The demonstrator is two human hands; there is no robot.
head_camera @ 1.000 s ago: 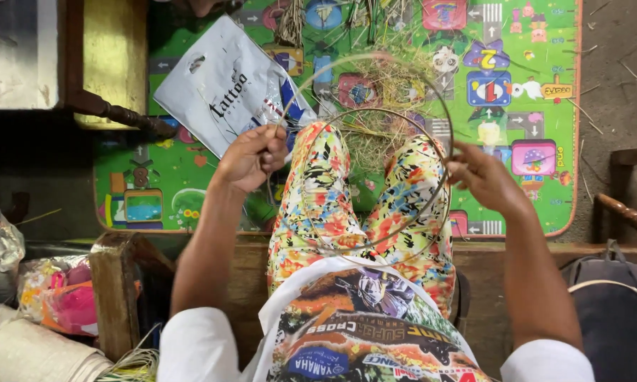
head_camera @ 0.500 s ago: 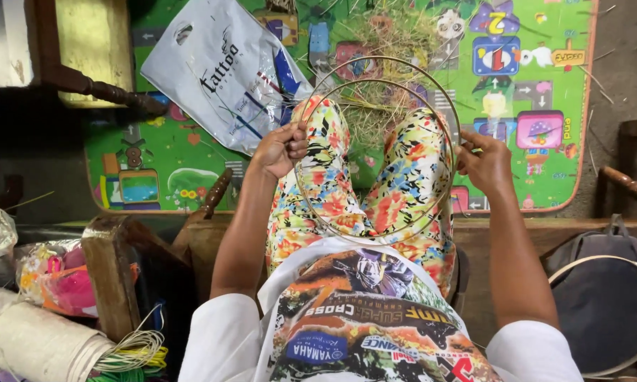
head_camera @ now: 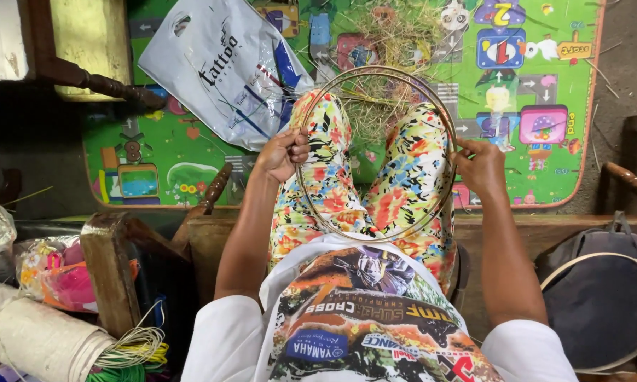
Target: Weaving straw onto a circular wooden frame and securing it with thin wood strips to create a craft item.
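Observation:
I hold a thin round metal hoop [head_camera: 375, 71] over my lap, above my flower-patterned trousers. My left hand [head_camera: 284, 154] grips the hoop's left side with fingers closed around the wire. My right hand [head_camera: 482, 167] pinches the hoop's right side. A heap of dry straw [head_camera: 389, 42] lies on the colourful play mat [head_camera: 530, 170] beyond my knees, seen partly through the hoop.
A white plastic bag [head_camera: 223, 67] lies on the mat at upper left. A dark bag with another hoop [head_camera: 601, 297] sits at right. Rolled cloth and coiled cords [head_camera: 124, 350] are at lower left, beside a wooden post [head_camera: 109, 276]. Wooden furniture legs [head_camera: 92, 81] stand nearby.
The view has shifted so the mat and bag sit higher in frame. The hoop is now held flatter and wider over my lap, with both hands still on its sides.

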